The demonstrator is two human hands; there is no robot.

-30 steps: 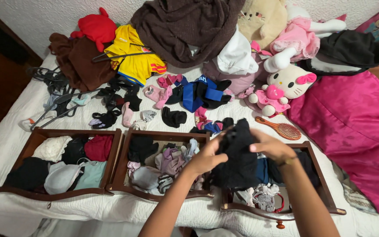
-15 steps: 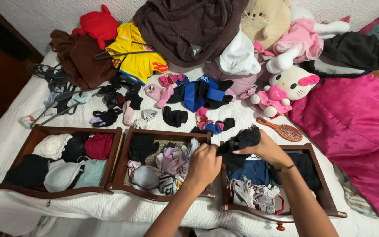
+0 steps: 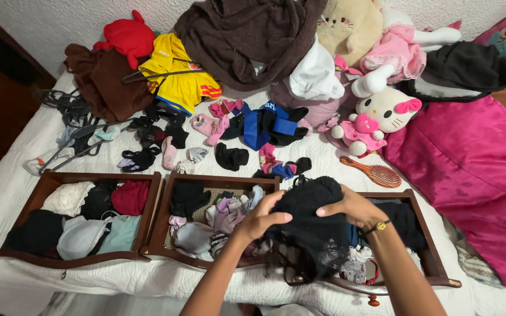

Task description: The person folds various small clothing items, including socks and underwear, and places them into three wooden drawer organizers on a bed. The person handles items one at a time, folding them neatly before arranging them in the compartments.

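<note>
Left hand (image 3: 263, 216): grip closed on the black lacy garment (image 3: 314, 225), lower centre of frame.
Right hand (image 3: 352, 208): grip closed on the same garment — from its right side.
Garment: held up over the middle drawer (image 3: 221, 181) and right drawer (image 3: 426, 246), hiding part of their contents.
Around: left drawer (image 3: 147, 216) at lower left; wooden hairbrush (image 3: 376, 174) just above the right drawer; plush cat toy (image 3: 376, 117) and loose socks (image 3: 232, 157) further up — all on the bed (image 3: 7, 193).

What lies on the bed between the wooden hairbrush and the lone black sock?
In the head view, between the wooden hairbrush and the black sock lies a small heap of blue, pink and black socks.
</note>
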